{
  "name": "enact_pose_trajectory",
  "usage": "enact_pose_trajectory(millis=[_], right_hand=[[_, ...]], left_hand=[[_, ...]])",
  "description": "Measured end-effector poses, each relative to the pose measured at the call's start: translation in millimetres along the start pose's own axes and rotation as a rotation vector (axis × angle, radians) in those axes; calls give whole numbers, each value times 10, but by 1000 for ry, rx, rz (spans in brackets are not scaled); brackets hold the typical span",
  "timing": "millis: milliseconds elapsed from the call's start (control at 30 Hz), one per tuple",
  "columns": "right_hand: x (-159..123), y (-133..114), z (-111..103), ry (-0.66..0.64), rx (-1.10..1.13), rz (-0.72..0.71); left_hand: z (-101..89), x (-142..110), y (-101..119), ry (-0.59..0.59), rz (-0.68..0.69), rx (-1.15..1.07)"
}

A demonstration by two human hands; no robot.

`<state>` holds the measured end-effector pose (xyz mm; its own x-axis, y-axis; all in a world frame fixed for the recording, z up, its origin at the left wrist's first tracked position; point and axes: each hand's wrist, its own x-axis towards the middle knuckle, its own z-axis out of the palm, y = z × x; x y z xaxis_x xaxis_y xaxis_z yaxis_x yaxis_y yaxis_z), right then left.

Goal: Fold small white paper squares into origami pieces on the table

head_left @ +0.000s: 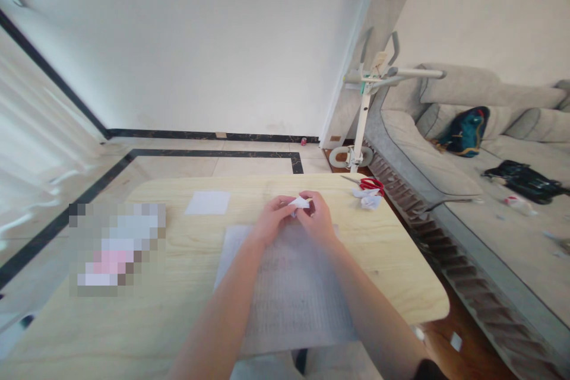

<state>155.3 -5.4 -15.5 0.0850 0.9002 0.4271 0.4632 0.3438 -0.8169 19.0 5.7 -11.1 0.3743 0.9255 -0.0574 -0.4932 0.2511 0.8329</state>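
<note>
Between my two hands is a small folded piece of white paper [300,202], held over the far part of a large printed sheet [294,303]. My left hand [275,218] pinches the paper from the left with its thumb on top. From the other side my right hand [317,217] grips it, fingers curled round its edge. The paper's underside and some fingertips are hidden. A flat white sheet of paper [208,202] lies on the wooden table [191,285], left of my hands.
Red-handled scissors [371,184] and crumpled white paper scraps [369,198] lie at the table's far right corner. A blurred-out patch [118,249] covers something on the left. White exercise equipment [363,113] and a grey sofa [414,154] stand beyond the right edge.
</note>
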Motion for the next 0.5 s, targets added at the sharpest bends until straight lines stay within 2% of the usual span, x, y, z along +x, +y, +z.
enact_pose_trajectory(millis=[267, 500], right_hand=[[7, -30, -14, -16, 5, -25], [27, -27, -26, 47, 53, 24]], left_hand=[[-1, -11, 2, -19, -8, -7], [-92, 13, 81, 144, 101, -167]])
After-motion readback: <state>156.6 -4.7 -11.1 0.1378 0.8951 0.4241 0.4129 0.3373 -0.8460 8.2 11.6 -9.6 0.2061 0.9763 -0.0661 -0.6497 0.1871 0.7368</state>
